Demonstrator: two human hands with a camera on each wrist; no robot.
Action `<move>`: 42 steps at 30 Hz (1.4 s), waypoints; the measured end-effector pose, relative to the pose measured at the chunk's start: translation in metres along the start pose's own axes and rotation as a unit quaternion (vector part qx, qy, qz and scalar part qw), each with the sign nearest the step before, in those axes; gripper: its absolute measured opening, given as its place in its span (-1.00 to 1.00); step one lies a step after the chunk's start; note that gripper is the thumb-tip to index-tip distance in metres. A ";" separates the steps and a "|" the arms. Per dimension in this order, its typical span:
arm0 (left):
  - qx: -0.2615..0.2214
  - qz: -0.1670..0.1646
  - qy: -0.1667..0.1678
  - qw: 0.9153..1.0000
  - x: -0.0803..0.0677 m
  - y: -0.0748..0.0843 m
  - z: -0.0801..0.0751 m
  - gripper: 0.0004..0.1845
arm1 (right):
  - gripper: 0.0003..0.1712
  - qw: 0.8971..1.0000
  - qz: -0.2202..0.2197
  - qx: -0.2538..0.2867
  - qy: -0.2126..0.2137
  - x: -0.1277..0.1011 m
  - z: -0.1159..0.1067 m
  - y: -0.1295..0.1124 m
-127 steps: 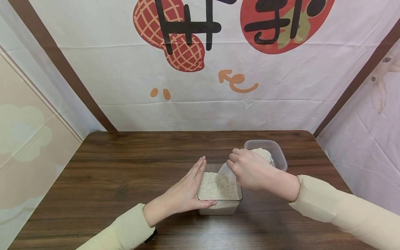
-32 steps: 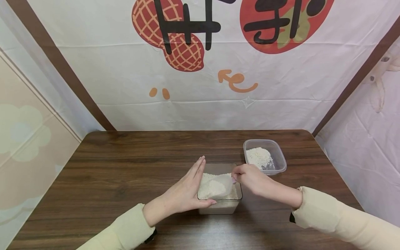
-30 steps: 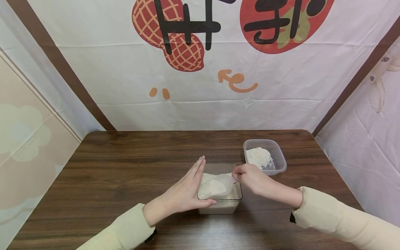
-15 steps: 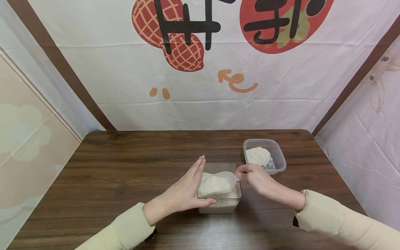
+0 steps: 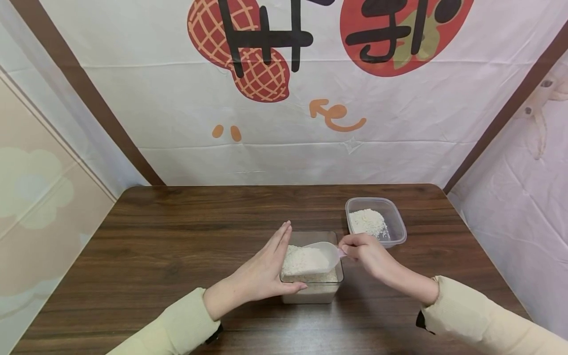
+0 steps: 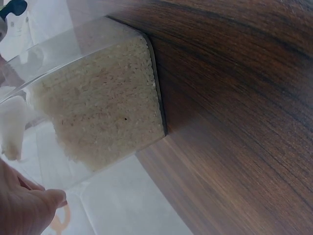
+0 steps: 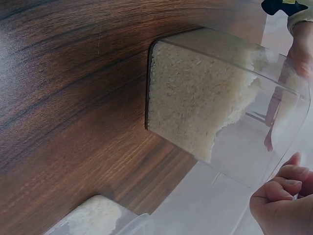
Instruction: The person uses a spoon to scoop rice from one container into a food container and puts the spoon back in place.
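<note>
A clear square container (image 5: 334,285) of white rice stands on the brown wooden table (image 5: 177,246). My left hand (image 5: 271,265) presses its straight fingers flat against the container's left wall, and the thumb lies along the front rim. My right hand (image 5: 363,249) grips the handle of a translucent scoop (image 5: 312,258). The scoop is heaped with rice and hangs level just above the container. In the left wrist view the rice container (image 6: 98,103) fills the frame above my left thumb (image 6: 29,205). In the right wrist view the curled right fingers (image 7: 281,200) sit below the same container (image 7: 195,98).
A smaller clear tub (image 5: 396,226) with a low pile of rice stands behind and to the right of the square container; its corner (image 7: 98,218) shows in the right wrist view. Printed cloth walls close in the table at the back and both sides.
The right hand has lifted the loaded scoop out of the rice and drawn it slightly right and up. The left hand has stayed against the container.
</note>
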State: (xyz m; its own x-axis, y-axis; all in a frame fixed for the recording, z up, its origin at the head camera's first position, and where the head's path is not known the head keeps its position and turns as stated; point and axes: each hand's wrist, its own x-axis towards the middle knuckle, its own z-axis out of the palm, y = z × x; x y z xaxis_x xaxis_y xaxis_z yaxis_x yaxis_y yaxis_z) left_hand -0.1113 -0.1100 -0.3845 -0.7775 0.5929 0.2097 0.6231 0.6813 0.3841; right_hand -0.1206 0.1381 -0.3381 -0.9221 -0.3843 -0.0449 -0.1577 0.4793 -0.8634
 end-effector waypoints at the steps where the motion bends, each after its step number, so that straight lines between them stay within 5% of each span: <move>1: 0.001 0.001 0.000 1.000 0.000 0.000 0.000 0.17 | -0.80 1.000 0.001 0.001 0.002 0.000 -0.001 0.000; 42: 0.005 0.004 0.008 1.000 -0.001 -0.001 0.004 0.19 | -0.78 0.996 -0.050 0.053 0.042 -0.008 -0.028 0.005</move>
State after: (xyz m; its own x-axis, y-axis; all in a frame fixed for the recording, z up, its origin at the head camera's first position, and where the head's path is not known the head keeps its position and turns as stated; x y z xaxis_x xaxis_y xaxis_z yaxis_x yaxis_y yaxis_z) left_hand -0.1113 -0.1094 -0.3886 -0.7736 0.5915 0.2271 0.6302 0.6812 0.3725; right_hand -0.1240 0.1652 -0.3281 -0.9308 -0.3561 0.0829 -0.2167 0.3548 -0.9095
